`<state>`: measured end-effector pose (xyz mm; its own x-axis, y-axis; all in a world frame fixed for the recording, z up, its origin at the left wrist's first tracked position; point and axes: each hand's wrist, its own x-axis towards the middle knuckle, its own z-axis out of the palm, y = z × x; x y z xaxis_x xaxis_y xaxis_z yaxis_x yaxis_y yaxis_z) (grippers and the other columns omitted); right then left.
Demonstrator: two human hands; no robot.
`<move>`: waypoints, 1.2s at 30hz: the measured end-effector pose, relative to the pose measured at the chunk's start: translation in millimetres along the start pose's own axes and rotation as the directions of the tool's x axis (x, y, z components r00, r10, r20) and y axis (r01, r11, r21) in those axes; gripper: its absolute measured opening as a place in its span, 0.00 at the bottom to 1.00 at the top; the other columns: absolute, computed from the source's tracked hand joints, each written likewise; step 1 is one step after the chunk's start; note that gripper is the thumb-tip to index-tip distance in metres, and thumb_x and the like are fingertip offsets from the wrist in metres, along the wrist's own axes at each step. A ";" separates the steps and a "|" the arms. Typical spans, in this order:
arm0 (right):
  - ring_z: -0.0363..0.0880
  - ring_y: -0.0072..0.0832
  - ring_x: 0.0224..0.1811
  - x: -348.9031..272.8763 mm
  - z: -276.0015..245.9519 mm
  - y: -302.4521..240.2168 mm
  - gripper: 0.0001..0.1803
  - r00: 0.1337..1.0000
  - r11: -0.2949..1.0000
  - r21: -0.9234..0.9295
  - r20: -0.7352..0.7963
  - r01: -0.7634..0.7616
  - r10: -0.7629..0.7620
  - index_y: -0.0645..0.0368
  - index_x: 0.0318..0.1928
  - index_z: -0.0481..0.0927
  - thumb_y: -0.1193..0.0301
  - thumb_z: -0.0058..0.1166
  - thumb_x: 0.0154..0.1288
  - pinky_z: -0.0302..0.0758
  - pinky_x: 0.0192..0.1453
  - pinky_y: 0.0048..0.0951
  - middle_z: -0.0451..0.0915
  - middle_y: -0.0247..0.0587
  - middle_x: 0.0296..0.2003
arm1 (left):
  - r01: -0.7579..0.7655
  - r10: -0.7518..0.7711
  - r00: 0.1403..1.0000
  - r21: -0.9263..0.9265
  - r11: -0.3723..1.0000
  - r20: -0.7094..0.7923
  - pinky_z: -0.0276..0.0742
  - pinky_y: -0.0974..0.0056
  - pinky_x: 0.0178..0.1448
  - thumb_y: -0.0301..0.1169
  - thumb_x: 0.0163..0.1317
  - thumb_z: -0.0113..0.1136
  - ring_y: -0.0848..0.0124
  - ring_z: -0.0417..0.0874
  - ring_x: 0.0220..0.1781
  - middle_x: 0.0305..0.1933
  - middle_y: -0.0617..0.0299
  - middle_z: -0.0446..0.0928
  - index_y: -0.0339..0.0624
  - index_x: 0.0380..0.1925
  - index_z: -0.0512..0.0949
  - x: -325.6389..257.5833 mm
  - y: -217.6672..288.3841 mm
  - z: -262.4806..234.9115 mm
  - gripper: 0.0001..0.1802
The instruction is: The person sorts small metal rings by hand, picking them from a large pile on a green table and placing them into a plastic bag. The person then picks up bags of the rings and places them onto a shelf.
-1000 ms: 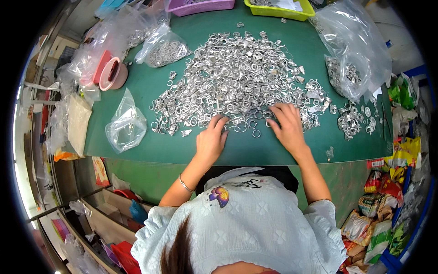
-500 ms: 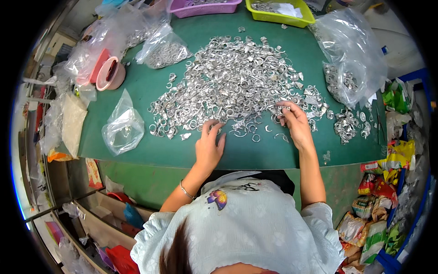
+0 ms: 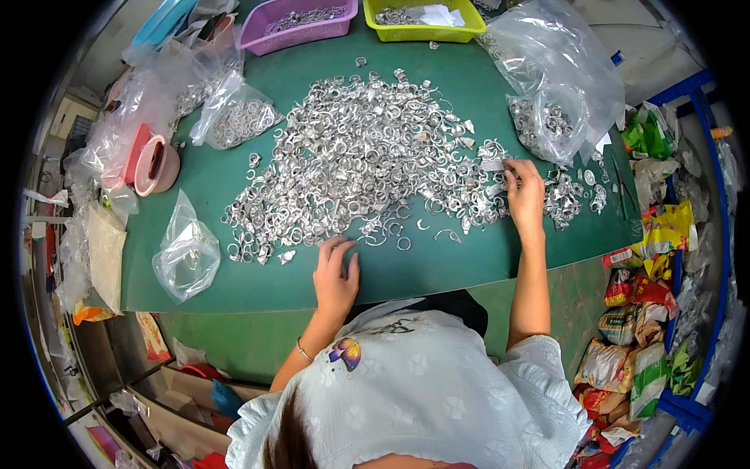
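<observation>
A broad heap of silvery metal rings (image 3: 351, 156) covers the middle of the green table (image 3: 258, 285). My left hand (image 3: 336, 277) rests at the heap's near edge, fingers loosely curved and thumb apart, with nothing visible in it. Over smaller silvery pieces at the heap's right side, my right hand (image 3: 526, 195) has bent fingers and the thumb close below them; whatever is between the fingertips is too small to make out. A few loose rings (image 3: 404, 243) lie between the hands. To the right of my right hand sits a separate small cluster of metal pieces (image 3: 562, 202).
A purple basket (image 3: 297, 41) and a yellow-green basket (image 3: 426, 33) stand at the back. Clear bags of rings (image 3: 242, 121) lie left, beside a pink tub (image 3: 158, 168); a large clear bag (image 3: 558, 70) lies right. An emptied-looking bag (image 3: 186, 254) is near left. Tweezers (image 3: 623, 191) lie far right.
My right hand has moved right, from the heap's front to its right side, and the ring at its fingertips no longer shows. My left hand has drawn back slightly. The whole view has shifted.
</observation>
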<state>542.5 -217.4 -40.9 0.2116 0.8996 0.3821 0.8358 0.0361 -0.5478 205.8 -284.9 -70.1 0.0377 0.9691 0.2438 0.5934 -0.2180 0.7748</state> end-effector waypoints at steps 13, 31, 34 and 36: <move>0.75 0.33 0.35 -28.3 -60.2 82.3 0.09 0.745 0.966 0.063 -0.624 -0.251 0.235 0.63 0.40 0.79 0.77 0.47 0.61 0.71 0.41 0.30 0.76 0.44 0.35 | -0.004 0.004 1.000 -0.050 0.999 -0.002 0.63 0.76 0.25 0.16 0.53 0.56 0.78 0.70 0.26 0.45 0.59 0.73 0.39 0.39 0.76 2.1 4.3 8.2 0.13; 0.71 0.41 0.47 -36.9 -30.7 19.5 0.10 0.902 0.978 -0.164 -0.390 0.132 -0.187 0.65 0.43 0.77 0.76 0.50 0.62 0.65 0.55 0.39 0.76 0.48 0.43 | 0.433 -0.290 0.690 -0.698 -0.570 0.664 0.71 0.62 0.47 0.43 0.68 0.41 0.62 0.72 0.47 0.54 0.46 0.69 0.31 0.58 0.63 25.4 11.4 -30.0 0.27; 0.74 0.40 0.43 -44.8 -10.5 -30.0 0.08 0.967 0.969 0.120 -0.162 0.217 -0.197 0.66 0.39 0.77 0.79 0.53 0.58 0.69 0.51 0.37 0.77 0.47 0.37 | 0.407 -0.263 0.716 -0.693 -0.594 0.646 0.58 0.52 0.67 0.45 0.69 0.36 0.52 0.62 0.66 0.64 0.41 0.60 0.32 0.62 0.59 32.2 27.4 -30.0 0.30; 0.75 0.40 0.41 -52.7 5.4 -68.4 0.08 0.957 0.915 0.286 -0.015 0.283 -0.291 0.66 0.38 0.78 0.80 0.54 0.55 0.70 0.49 0.36 0.77 0.47 0.35 | 0.411 -0.190 0.751 -0.673 -0.615 0.632 0.54 0.51 0.69 0.46 0.69 0.35 0.51 0.57 0.68 0.66 0.41 0.57 0.32 0.62 0.58 31.5 28.4 -26.9 0.31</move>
<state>471.4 -265.0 -27.6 -0.0331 0.8436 0.5359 0.6799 0.4120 -0.6066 202.2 -263.6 -24.8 0.4241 0.8423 -0.3328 -0.8904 0.4549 0.0167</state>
